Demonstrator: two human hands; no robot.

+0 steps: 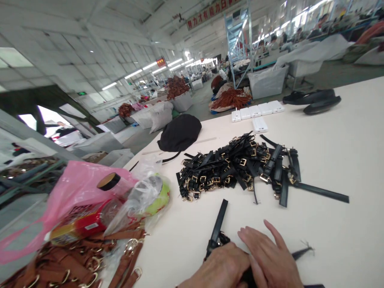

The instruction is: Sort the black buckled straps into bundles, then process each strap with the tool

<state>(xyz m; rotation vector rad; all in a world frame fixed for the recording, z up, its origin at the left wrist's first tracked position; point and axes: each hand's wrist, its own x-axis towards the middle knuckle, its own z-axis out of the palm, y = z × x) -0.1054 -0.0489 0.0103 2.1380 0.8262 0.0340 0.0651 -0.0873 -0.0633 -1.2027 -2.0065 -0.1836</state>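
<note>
At the front of the table, my left hand (220, 266) is closed round a black buckled strap (219, 224). Part of this strap points away from me past my knuckles. My right hand (267, 256) lies against the left one with its fingers stretched out. More black strap shows beneath the hands, and a dark end with loose threads (301, 253) sticks out on the right. How much lies under my palms is hidden. Beyond the hands is a heap of black straps (228, 164) with gold-coloured buckles.
Brown straps with metal rings (69, 260) lie at the lower left, beside a pink plastic bag (78, 184), a bottle with a red label (87, 220) and a tape roll (108, 181). A black cloth bundle (181, 132) and white blocks (259, 125) are farther back.
</note>
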